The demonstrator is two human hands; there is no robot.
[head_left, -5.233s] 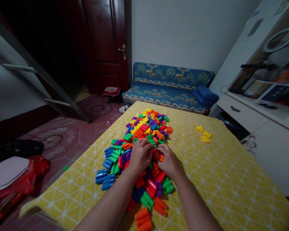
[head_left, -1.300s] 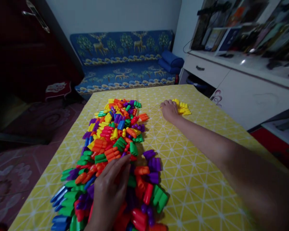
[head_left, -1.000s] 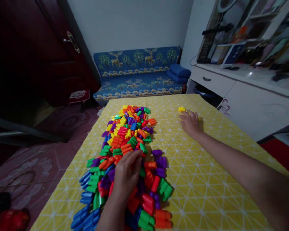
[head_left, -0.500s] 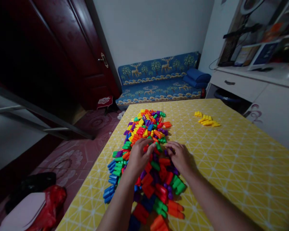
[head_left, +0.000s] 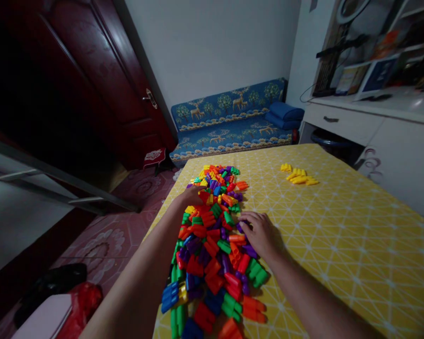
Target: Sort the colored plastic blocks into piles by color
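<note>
Heap: mixed toy blocks [head_left: 212,245] in a long pile toward the left of the desk [head_left: 332,245].
Left hand [head_left: 193,195]: at the far part of the pile, fingers bent beside a red block [head_left: 204,196]; cannot tell if pinching it.
Right hand [head_left: 260,234]: at the pile's right edge, fingers curled over a purple block [head_left: 240,227]; grip partly hidden, cannot tell.
Yellow blocks [head_left: 298,179]: small group, well apart, to the right.
Slide risk: lifting one block from under others could start a slide.
Left forearm [head_left: 144,263]: crosses low beside the pile; a sideways sweep might push blocks off the desk.
Sorting risk: similar colours in dim light could be mistaken.
</note>
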